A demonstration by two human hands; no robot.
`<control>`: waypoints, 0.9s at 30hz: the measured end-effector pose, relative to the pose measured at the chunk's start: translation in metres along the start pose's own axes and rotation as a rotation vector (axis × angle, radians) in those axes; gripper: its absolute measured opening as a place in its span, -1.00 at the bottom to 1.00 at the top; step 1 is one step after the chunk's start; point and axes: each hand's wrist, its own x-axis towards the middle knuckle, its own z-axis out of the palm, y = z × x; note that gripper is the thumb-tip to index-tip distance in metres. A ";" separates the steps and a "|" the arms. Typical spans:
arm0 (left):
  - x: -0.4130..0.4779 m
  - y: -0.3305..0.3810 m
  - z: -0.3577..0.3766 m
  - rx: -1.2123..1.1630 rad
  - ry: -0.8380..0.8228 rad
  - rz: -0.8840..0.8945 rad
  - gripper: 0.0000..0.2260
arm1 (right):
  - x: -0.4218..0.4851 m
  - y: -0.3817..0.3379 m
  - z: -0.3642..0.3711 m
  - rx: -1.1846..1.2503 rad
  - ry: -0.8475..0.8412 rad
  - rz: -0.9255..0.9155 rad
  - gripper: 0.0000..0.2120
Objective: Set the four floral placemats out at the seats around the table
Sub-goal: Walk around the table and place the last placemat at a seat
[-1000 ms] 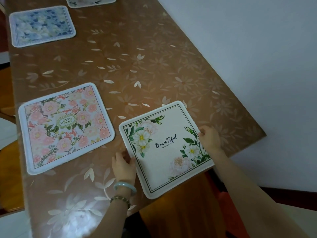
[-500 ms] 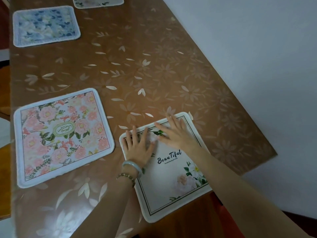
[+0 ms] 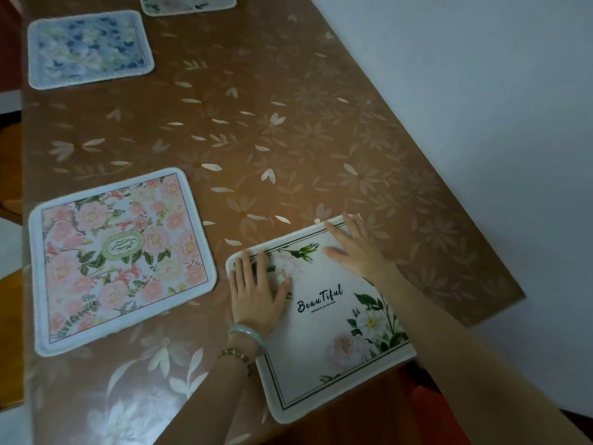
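A white placemat with green leaves and the word "Beautiful" lies at the near end of the table, its near edge hanging over the table edge. My left hand rests flat on its left far corner, fingers spread. My right hand lies flat on its far right part. A pink floral placemat lies to the left. A blue floral placemat sits farther along that side. A pale placemat is cut off at the top.
The long table wears a brown cloth with a pale flower print. A white wall runs close along its right side. Wooden seats show at the left edge. Floor shows below the near edge.
My hands let go of the white placemat's sides and now lie flat on its top. My right hand has slid toward the far right corner. The view has shifted slightly.
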 end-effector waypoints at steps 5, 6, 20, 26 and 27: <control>-0.020 -0.004 0.000 -0.015 -0.001 0.017 -0.20 | -0.010 0.031 -0.003 -0.044 -0.061 0.076 -0.38; -0.020 -0.003 0.001 0.028 -0.026 0.010 -0.18 | -0.009 0.030 -0.001 -0.040 -0.064 0.085 -0.37; -0.109 0.022 0.012 0.039 -0.170 0.002 -0.07 | -0.119 0.032 0.068 0.089 0.084 0.077 -0.35; -0.132 0.031 0.017 0.090 -0.170 0.045 -0.22 | -0.152 0.029 0.088 -0.047 0.187 0.087 -0.35; -0.132 0.030 0.016 0.100 -0.174 0.053 -0.21 | -0.152 0.028 0.086 -0.059 0.154 0.110 -0.34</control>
